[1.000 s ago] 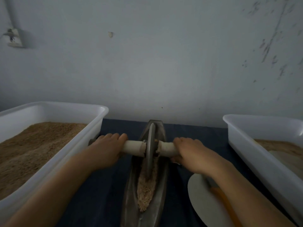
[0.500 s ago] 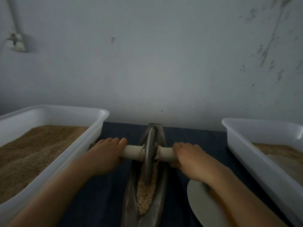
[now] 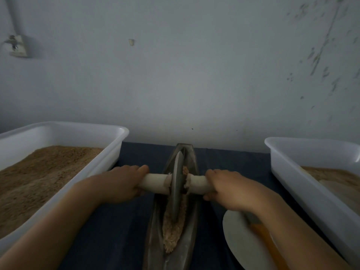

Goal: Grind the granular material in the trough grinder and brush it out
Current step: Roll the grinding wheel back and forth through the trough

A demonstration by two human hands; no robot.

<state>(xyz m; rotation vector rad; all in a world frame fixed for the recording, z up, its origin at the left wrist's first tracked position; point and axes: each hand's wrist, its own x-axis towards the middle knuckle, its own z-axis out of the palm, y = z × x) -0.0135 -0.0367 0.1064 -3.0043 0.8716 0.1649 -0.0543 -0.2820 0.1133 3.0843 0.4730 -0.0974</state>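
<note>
Left hand (image 3: 122, 184) and right hand (image 3: 227, 189) each clench one end of the wooden axle (image 3: 155, 183), keeping the grinding wheel (image 3: 176, 184) upright between them. Granular material (image 3: 172, 230) lies in the trough grinder (image 3: 189, 238), mostly nearer the person than both hands, awaiting further passes.

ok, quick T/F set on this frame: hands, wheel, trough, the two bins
1. Both hands grip the wheel's axle handle, left hand on one side, right hand on the other. True.
2. The grinding wheel lies flat on the cloth beside the trough. False: it stands on edge inside the trough grinder.
3. Granular material lies in the trough, on the near side of the wheel. True.
4. The left bin is empty. False: it holds a deep bed of brown grain.
5. The right bin is black. False: it is white.
</note>
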